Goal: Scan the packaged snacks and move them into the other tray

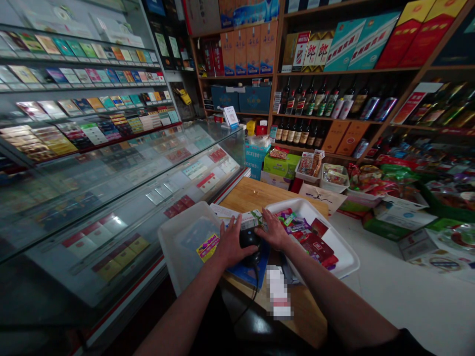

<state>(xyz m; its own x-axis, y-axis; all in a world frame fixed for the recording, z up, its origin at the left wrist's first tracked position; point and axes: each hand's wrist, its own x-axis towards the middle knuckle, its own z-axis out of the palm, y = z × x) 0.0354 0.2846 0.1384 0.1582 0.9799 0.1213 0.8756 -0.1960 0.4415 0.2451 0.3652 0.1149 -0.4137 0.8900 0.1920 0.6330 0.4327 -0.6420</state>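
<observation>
My left hand (234, 243) is around the left side of a black corded scanner-like device (248, 238), with its thumb across the near side. My right hand (275, 230) reaches in from the other side, fingers apart, its fingertips at the device's right edge. A white and green box (253, 218) lies just beyond the device, between the fingertips of both hands; whether they touch it I cannot tell. Beneath the device is a flat blue item (261, 272), partly hidden. The device's black cord (256, 287) hangs toward me.
A white tray (351, 257) of colourful packets and red packs stands on the wooden table (241, 190) at right. At left is a translucent bin (168, 237) with a yellow packet. A glass counter (122, 198) runs along the left; snack boxes (386, 212) stand on the floor.
</observation>
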